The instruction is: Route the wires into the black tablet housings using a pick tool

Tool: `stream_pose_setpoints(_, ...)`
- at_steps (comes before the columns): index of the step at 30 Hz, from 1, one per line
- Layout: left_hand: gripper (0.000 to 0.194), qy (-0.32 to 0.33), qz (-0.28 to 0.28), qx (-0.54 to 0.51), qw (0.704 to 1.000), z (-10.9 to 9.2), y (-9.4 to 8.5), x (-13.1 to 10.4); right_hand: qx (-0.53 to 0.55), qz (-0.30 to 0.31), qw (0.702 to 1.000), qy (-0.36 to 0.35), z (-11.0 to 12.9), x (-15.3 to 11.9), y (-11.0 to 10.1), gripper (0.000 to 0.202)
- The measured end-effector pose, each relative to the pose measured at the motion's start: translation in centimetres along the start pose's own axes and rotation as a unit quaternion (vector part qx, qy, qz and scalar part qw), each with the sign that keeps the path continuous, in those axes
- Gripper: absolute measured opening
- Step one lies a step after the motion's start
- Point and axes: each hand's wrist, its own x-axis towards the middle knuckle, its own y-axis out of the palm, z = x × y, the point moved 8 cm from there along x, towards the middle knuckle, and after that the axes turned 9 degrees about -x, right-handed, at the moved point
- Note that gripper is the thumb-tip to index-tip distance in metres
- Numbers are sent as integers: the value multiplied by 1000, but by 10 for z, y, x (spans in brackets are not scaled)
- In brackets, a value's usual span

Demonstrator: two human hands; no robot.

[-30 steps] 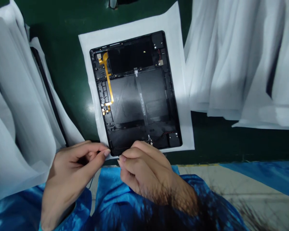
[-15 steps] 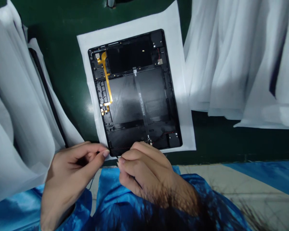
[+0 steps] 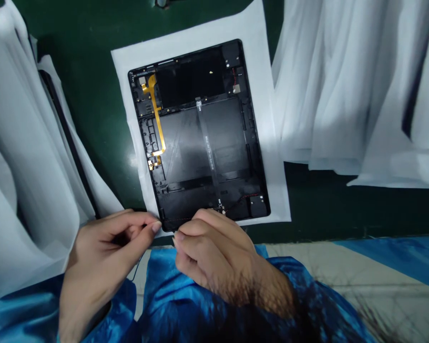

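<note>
A black tablet housing (image 3: 186,152) lies open on a white sheet (image 3: 277,181), tilted slightly. An orange flex cable (image 3: 158,124) runs down its left side, and a grey ribbon (image 3: 208,147) crosses the middle. My left hand (image 3: 110,252) pinches thumb and index finger together at the housing's lower left corner; whatever is between them is too small to name. Beside it, my right hand (image 3: 218,247) is closed at the lower edge, fingertips pressed together and covering part of that edge. What it holds is hidden.
White cloth (image 3: 25,143) hangs at the left, with a dark strip (image 3: 71,138) along it. More white cloth (image 3: 343,95) covers the right. A green surface (image 3: 96,109) lies beneath the sheet. My blue sleeves and garment are at the bottom.
The housing and sheet appear slightly higher and further left in the view. Both hands keep nearly the same pose, still closed at the lower edge.
</note>
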Motion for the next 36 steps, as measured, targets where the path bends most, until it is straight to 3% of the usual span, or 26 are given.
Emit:
stream_pose_setpoints(9,35,0,7,10,1000,1,0,0,9,31,999,25,-2,-1,5,20)
stream_pose_setpoints(15,35,3,9,2,1000,1,1,0,12,21,1000,8,-1,2,2,24)
stream_pose_setpoints(19,34,1,-3,-3,1000,2,-2,-1,4,62,998,9,-2,4,5,22)
stream_pose_setpoints(22,33,-1,-12,-8,1000,2,-3,-2,7,45,999,-8,0,6,1,23)
stream_pose_setpoints(36,35,-31,-7,15,999,3,-3,-4,24,80,996,29,-2,3,4,24)
